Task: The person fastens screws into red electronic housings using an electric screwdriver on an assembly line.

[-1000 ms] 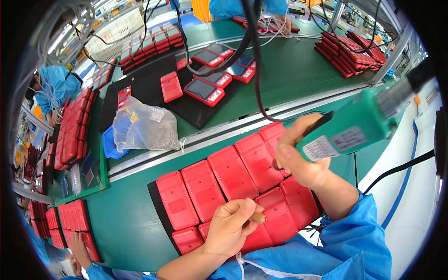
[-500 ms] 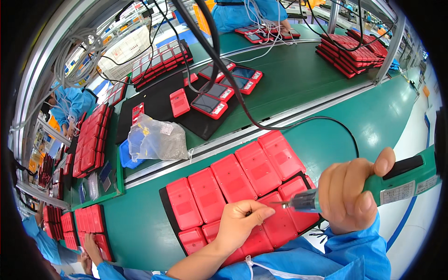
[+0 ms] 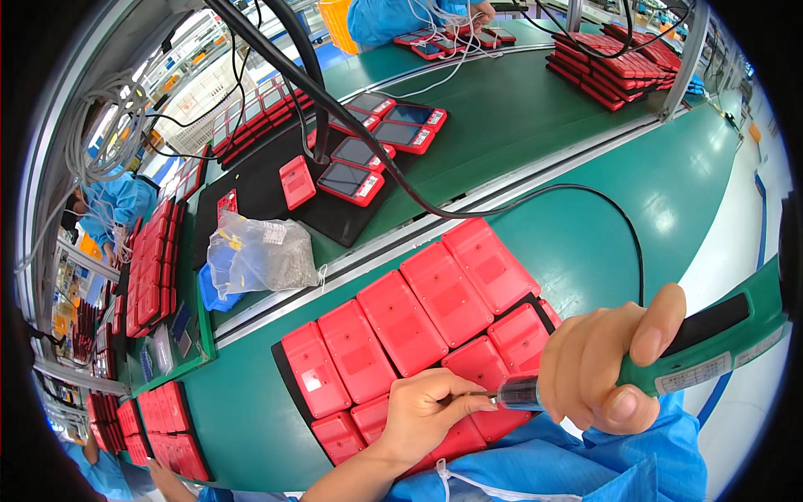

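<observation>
My right hand point(image 3: 598, 364) is wrapped round a green electric screwdriver point(image 3: 719, 335), which lies almost level and points left. Its bit reaches the fingertips of my left hand point(image 3: 422, 414). There my thumb and forefinger are pinched together; whatever is between them is too small and hidden to name. Below both hands, red plastic device housings point(image 3: 401, 322) lie face down in rows on a black mat point(image 3: 293, 376). Small screw holes show in their backs. My hands cover part of the nearer row.
A clear plastic bag of small grey parts point(image 3: 288, 259) leans over a blue tray point(image 3: 213, 289). Red devices with dark screens point(image 3: 351, 180) lie beyond the metal rail. A black cable point(image 3: 418, 197) hangs across the bench. Red stacks point(image 3: 615, 67) stand far right; co-workers in blue sit around.
The screwdriver and my right hand have moved left and slightly down, bringing the bit to my left fingertips. The whole view has shifted a little.
</observation>
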`<move>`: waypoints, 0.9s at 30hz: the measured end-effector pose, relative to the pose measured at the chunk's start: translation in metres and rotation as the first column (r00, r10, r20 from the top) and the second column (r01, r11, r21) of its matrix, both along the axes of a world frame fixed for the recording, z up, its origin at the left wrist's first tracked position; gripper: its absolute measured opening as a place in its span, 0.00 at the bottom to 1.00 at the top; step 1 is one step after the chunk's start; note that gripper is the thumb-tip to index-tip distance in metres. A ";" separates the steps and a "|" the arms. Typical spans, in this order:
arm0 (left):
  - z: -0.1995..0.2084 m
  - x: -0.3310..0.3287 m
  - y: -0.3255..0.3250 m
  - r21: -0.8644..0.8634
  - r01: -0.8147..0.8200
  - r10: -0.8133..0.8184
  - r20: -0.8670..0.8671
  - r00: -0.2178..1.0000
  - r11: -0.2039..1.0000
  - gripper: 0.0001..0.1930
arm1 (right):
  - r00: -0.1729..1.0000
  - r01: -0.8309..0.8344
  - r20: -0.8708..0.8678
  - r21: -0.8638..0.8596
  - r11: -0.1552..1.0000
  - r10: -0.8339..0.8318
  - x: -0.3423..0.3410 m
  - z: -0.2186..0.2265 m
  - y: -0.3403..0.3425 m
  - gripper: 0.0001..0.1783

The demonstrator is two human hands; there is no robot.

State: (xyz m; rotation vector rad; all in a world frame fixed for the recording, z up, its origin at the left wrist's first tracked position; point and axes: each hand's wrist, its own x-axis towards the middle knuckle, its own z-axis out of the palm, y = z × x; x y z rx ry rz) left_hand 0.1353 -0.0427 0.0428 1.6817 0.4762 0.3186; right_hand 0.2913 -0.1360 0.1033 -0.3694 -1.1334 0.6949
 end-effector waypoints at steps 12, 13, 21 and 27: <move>-0.001 0.000 -0.002 0.143 0.068 -0.065 -0.026 0.998 0.987 0.06 | 0.992 -0.095 0.078 -0.083 0.992 0.101 0.006 0.000 0.003 0.17; -0.001 0.000 -0.003 0.158 0.079 -0.078 -0.008 0.997 0.984 0.05 | 0.990 -0.110 0.081 -0.082 0.991 0.117 0.006 0.001 0.002 0.17; -0.007 -0.002 0.003 -0.159 -0.042 0.029 -0.083 0.996 0.986 0.11 | 0.987 0.139 -0.087 0.027 0.990 -0.136 0.008 0.002 0.007 0.20; -0.008 -0.005 0.014 -0.765 -0.169 0.302 0.035 0.953 0.621 0.18 | 0.925 0.375 0.096 -0.063 0.925 -0.368 0.045 -0.016 0.019 0.19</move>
